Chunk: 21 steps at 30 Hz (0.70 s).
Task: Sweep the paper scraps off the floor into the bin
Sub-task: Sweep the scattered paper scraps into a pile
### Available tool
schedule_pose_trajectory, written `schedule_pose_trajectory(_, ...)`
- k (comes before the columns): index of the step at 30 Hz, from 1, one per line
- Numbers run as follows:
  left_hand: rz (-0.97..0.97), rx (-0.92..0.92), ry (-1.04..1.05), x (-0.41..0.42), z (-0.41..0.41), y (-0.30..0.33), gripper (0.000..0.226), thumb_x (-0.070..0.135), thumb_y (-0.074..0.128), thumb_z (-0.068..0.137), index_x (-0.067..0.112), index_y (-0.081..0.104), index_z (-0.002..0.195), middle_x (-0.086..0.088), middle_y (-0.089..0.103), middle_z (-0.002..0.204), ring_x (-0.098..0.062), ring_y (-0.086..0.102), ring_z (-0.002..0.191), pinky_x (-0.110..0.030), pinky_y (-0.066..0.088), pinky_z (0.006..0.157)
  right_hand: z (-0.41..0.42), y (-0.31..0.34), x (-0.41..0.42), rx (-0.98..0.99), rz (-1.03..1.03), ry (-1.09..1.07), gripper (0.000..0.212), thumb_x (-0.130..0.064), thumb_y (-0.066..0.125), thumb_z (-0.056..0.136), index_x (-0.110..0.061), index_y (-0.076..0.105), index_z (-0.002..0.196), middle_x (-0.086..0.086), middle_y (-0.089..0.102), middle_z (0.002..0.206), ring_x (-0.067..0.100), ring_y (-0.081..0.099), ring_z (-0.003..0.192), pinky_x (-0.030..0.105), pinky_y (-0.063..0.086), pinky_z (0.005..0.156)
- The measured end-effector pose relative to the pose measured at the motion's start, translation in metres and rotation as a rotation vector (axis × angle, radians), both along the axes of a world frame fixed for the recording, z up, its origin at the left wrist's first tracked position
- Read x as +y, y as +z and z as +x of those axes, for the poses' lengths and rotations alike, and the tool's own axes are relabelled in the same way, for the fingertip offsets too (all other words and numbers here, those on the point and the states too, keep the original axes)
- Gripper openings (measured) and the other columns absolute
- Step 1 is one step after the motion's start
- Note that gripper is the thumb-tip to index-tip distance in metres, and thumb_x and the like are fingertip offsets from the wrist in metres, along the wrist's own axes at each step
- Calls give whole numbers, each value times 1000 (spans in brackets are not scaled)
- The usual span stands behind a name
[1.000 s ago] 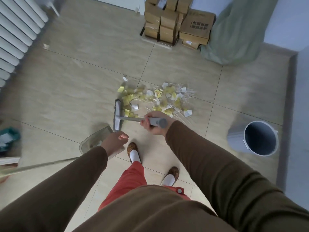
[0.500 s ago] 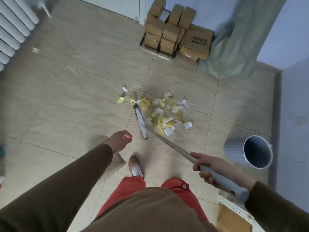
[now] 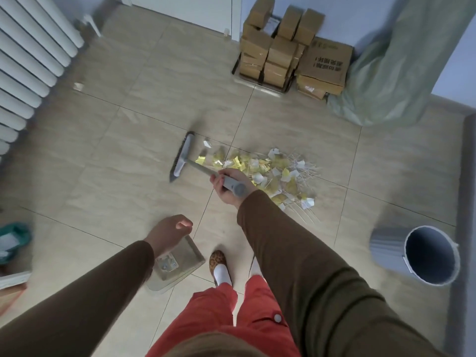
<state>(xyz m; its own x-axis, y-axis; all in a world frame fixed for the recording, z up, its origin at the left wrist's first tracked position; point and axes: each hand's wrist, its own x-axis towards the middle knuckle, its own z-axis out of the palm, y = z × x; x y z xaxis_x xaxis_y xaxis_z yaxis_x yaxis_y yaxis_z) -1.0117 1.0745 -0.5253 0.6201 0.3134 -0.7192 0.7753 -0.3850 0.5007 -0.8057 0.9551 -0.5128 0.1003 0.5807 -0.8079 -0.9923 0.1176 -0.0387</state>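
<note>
A heap of yellow and white paper scraps (image 3: 268,171) lies on the tiled floor in mid-view. My right hand (image 3: 226,188) grips the grey handle of a broom, whose head (image 3: 181,157) rests on the floor just left of the heap. My left hand (image 3: 167,231) is closed on the top of a clear dustpan (image 3: 180,264) that stands on the floor in front of my feet. The grey bin (image 3: 427,257) stands open at the right, apart from the scraps.
Stacked cardboard boxes (image 3: 291,55) and a green sack (image 3: 394,73) stand against the far wall. A white radiator (image 3: 28,63) runs along the left. A lone scrap (image 3: 78,86) lies near it. A teal item (image 3: 13,238) sits at the left edge.
My right hand has swung forward and left with the broom, so the broom head went from the heap's near left side to the floor left of it. The dustpan hand barely moved.
</note>
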Motion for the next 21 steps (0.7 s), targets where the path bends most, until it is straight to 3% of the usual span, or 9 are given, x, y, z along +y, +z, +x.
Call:
schedule_pose_trajectory(5,-11,2,-38,-10,8,1,17,21,59,94,19,70,108,-3,70,111,-19,65,100,-36,50,91,-3,10,-73,37,-137,-142,10,-11,46,100,-1,46,103,11,49,80,10,50,34,17,46,33)
schedule_pose_trajectory(11,-67,-45,-45,-37,38,10,16,21,60,92,19,70,104,-2,70,106,-23,66,96,-32,50,83,-56,89,-171,1,-252,-158,5,-9,46,100,-8,48,104,9,50,73,7,46,36,16,41,31)
schedule_pose_trajectory(13,-79,-66,-58,-43,47,14,15,22,60,92,20,71,102,-1,71,104,-21,66,97,-34,50,86,-76,124,-210,5,-212,-195,30,-3,58,90,-13,51,116,10,50,74,8,43,36,16,39,30)
schedule_pose_trajectory(15,-97,-79,-64,-46,53,17,11,26,60,88,26,69,95,-1,71,100,-20,66,93,-33,50,80,-87,156,-245,11,-138,-211,71,5,84,58,-18,52,118,10,50,74,8,40,36,17,35,27)
schedule_pose_trajectory(17,-104,-81,-70,-49,56,18,9,27,59,88,29,67,91,-1,71,97,-19,65,86,-30,47,70,-98,180,-273,-8,-143,-146,91,8,89,41,-19,57,122,10,50,73,9,37,34,19,33,25)
schedule_pose_trajectory(19,-99,-88,-89,-52,57,19,9,24,59,90,29,66,92,-2,71,98,-21,65,90,-29,46,70,-111,190,-292,-112,-271,25,78,6,81,62,-20,57,131,12,51,72,12,35,34,20,32,25)
schedule_pose_trajectory(21,-121,-91,-76,-56,55,18,8,24,61,90,31,65,90,-2,70,99,-22,65,94,-29,46,72,-123,192,-303,-291,-421,195,56,5,59,87,-20,54,137,14,52,71,16,36,35,20,33,28)
